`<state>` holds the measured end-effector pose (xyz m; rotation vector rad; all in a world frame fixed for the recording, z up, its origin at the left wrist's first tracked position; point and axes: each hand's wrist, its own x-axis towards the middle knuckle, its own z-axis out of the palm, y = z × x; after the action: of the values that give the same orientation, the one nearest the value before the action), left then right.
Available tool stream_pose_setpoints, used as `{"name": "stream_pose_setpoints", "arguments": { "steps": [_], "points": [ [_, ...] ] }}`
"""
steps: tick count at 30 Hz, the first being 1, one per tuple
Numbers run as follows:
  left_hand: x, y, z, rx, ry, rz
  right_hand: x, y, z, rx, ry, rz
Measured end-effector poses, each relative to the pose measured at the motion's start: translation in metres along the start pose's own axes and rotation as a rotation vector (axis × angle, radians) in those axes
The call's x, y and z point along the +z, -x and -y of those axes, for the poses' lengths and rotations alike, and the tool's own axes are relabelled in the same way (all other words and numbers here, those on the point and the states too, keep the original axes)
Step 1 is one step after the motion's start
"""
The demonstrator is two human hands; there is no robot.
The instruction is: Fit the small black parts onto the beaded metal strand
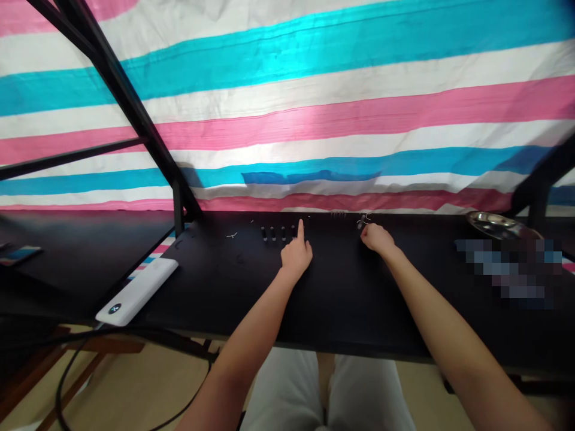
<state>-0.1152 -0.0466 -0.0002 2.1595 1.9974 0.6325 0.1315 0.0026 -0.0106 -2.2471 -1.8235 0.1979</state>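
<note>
A row of small black pegs (278, 233) was seen standing upright on the black table (341, 299), evenly spaced, apparently so that each stayed apart from its neighbour. At the row's right end the left hand (296, 256) was planted, forefinger (300, 229) stretched out beside the last peg, the other fingers curled in and nothing grasped, as if that peg were being steadied. Well right of the row, the right hand (377, 239) was bunched over a small dark piece (362, 224); whether it was truly pinched could not be told. Far right of the row a metal dish (494, 224) was set, far left a white power bank (137, 292), and behind it a striped cloth (314, 120) was hung.
</note>
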Motion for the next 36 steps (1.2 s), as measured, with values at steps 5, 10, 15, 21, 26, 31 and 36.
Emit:
{"name": "stream_pose_setpoints", "arguments": {
  "steps": [5, 10, 15, 21, 26, 31, 36],
  "points": [
    [-0.002, -0.003, 0.000, -0.018, 0.060, -0.014, -0.006, 0.022, 0.018, -0.030, 0.065, 0.024],
    [0.002, -0.004, 0.004, 0.034, 0.243, -0.133, 0.002, 0.045, 0.032, -0.212, 0.012, 0.006],
    [0.016, -0.001, -0.002, 0.098, 0.835, -0.023, 0.013, 0.062, 0.048, -0.490, -0.414, -0.122],
    [0.012, 0.007, -0.017, 0.030, 1.283, 0.165, 0.013, 0.080, 0.069, -0.405, -1.105, -0.077],
    [0.004, 0.009, -0.019, -0.016, 1.386, 0.159, 0.007, 0.088, 0.072, -0.282, -1.263, -0.161],
    [0.006, 0.005, -0.014, -0.076, 1.380, 0.067, 0.005, 0.083, 0.064, -0.227, -1.264, -0.283],
    [0.006, 0.006, -0.015, -0.060, 1.347, 0.205, 0.008, 0.080, 0.062, -0.288, -1.290, -0.170]
  ]
}}
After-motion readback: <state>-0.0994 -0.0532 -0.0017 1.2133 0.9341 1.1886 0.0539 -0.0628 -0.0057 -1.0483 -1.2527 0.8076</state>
